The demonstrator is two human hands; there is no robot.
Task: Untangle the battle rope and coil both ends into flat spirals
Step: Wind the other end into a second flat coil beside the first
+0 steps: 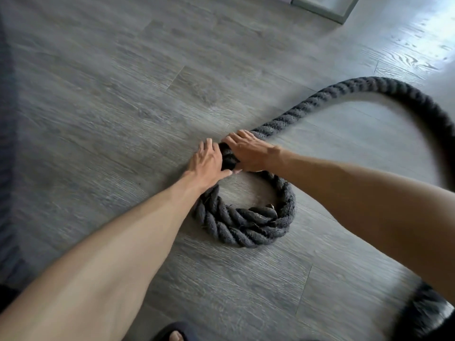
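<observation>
1. Rope point(293, 112) lies on the grey wood floor point(123, 119), its end curled into a single ring point(246, 230) in front of the person.
2. Left hand point(209, 163) presses the ring's far edge with straight fingers point(206, 148).
3. Right hand point(248, 153) wraps around the rope just beside it.
4. Beyond the hands, the rope arcs away to the right.

Both bare forearms stretched forward, left hand point(209, 163) with straight fingers pressing the outer side of the thick dark grey twisted battle rope point(246, 227), right hand point(248, 153) just beside it, fingers curled over that rope
</observation>
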